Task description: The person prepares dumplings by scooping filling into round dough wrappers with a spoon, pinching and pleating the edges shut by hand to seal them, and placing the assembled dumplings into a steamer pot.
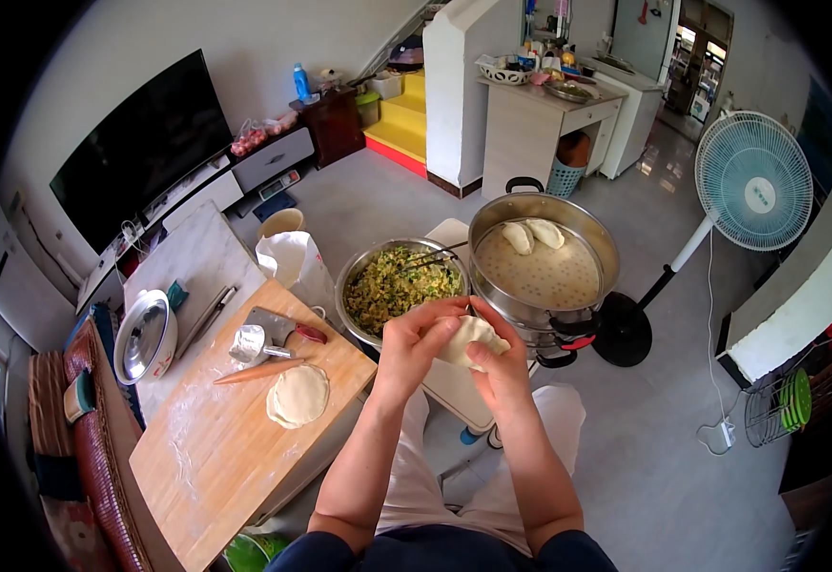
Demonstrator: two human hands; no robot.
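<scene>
A folded piece of white dough [470, 340] is held between both hands in front of my body. My left hand [416, 345] grips its left side, with the thumb on the front. My right hand [503, 367] pinches its right side. Just beyond the left hand is a steel bowl of green and yellow filling [402, 289], with dark chopsticks [432, 255] resting in it. Two filled dumplings [533, 235] lie at the far side of a steel steamer pot [605, 250] with a holed base. Flat round dough wrappers [297, 396] lie on the wooden board to the left.
The floured board [215, 458] holds a rolling pin [260, 371], a cleaver [273, 324] and a metal scoop of flour [249, 345]. A metal basin [146, 338] sits on the marble table. A standing fan [754, 181] is at the right, its base near the pot.
</scene>
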